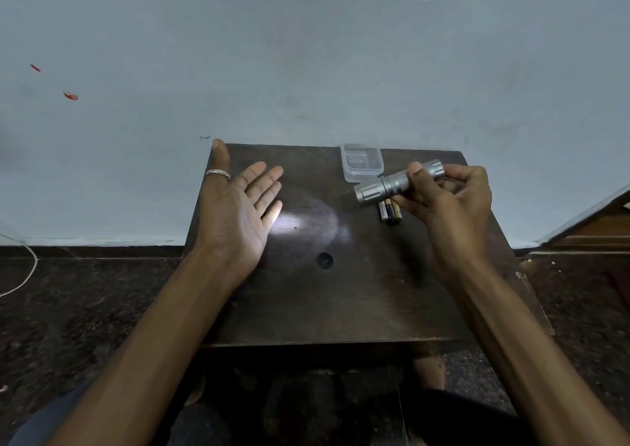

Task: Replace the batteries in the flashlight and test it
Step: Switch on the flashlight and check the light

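Here the right hand (446,200), right of center, grips the silver flashlight (397,184), its beam lighting the table (341,302) and the fingertips of the left hand (238,214), spread flat and empty. Batteries (389,211) lie beneath the flashlight, labels unreadable; a clear box (362,162) sits at the far edge.

The right hand (446,200) grips a silver flashlight (397,183) by its tail end, above the far right part of a dark wooden table (341,302). Its head points left and down, and a bright patch of light falls on the table's middle and on the fingertips (272,215) of the left hand (238,214). That hand is spread flat, palm up, over the table's left side, with a ring (218,174) on its thumb. Loose batteries (389,211) lie on the table just under the flashlight. A clear plastic box (361,162) sits at the table's far edge, by the wall (306,70).
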Motion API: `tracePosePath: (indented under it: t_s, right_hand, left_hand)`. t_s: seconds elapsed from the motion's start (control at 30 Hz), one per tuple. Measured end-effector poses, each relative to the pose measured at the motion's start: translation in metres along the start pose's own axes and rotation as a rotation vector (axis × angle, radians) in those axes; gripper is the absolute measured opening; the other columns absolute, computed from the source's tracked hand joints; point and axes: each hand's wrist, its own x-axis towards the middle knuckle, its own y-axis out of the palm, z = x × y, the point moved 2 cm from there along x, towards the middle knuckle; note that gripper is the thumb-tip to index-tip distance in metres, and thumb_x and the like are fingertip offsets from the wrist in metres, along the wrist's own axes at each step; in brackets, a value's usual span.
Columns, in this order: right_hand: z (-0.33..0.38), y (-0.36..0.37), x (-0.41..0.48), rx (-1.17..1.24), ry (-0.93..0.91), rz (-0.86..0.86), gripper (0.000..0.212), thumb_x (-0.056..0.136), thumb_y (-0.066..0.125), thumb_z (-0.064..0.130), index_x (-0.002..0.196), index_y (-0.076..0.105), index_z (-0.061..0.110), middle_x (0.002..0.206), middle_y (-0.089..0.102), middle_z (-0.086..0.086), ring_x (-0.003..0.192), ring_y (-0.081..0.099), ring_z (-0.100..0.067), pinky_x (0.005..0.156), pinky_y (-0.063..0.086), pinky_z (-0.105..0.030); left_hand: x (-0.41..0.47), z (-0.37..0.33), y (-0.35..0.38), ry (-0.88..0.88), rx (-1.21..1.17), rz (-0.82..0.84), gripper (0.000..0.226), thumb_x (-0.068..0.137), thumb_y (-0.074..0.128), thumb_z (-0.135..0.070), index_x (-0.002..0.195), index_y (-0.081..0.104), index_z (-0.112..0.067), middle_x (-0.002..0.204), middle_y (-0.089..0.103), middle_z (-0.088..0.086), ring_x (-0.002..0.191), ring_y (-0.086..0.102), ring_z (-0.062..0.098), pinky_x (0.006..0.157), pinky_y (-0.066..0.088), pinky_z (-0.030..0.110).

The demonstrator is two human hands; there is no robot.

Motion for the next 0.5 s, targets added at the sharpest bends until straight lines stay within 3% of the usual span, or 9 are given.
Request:
tracePosePath:
  t_s: [0.17,0.5]
  right_hand:
    - [0.0008,0.0036,-0.0038,-0.065,-0.088,0.024,0.031,0.091,0.072,0.008,0.103,0.044,0.008,0.093,0.064,-0.029,0.085,0.073,-0.035,0.073,0.063,-0.045]
    - [-0.0002,0.0055,-0.0045,0.004,-0.04,0.039,0.025,0.092,0.07,0.007,0.098,0.046,0.009,0.082,0.066,-0.011,0.079,0.073,-0.024,0.073,0.064,-0.04]
  left_hand:
    - [0.0002,-0.0032,0.0004,0.049,0.044,-0.021,0.08,0.09,0.037,-0.073,0.143,0.046,-0.013,0.136,0.062,0.005,0.136,0.048,0.018,0.119,0.029,0.041]
    - [-0.0003,-0.0032,-0.002,0.077,0.096,-0.02,0.082,0.09,0.033,-0.075,0.145,0.045,-0.015,0.135,0.064,0.001,0.131,0.052,0.016,0.117,0.03,0.039]
